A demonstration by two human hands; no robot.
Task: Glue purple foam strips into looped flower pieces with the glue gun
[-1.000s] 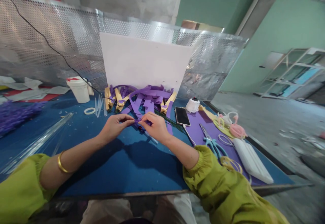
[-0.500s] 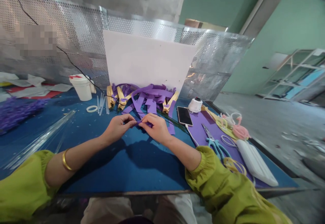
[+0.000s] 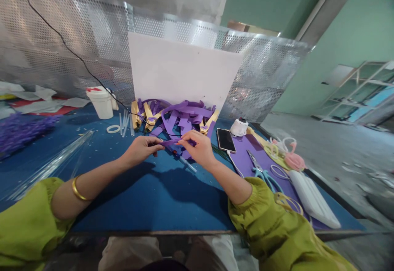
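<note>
Nearest the camera, two green sleeves reach over the blue bench [image 3: 160, 205]. The left hand [image 3: 140, 150] and right hand [image 3: 200, 148] are both pinched shut on one purple strip [image 3: 170, 142], held just above the bench. A second ago the fingertips nearly met in a tight knot; now the hands have drawn a little apart and lifted slightly, so the strip shows stretched flat between them, which reads as the piece being pulled out or smoothed. Under the right hand lies a thin clear rod [image 3: 187, 165]. To the right are scissors [image 3: 261, 174] and a phone [image 3: 225, 140], clear of the hands. Just beyond the hands, a heap of purple and gold strips [image 3: 181, 115] crowds the space below a white board [image 3: 184, 72]; a white pot [image 3: 101, 103] stands farther left.
</note>
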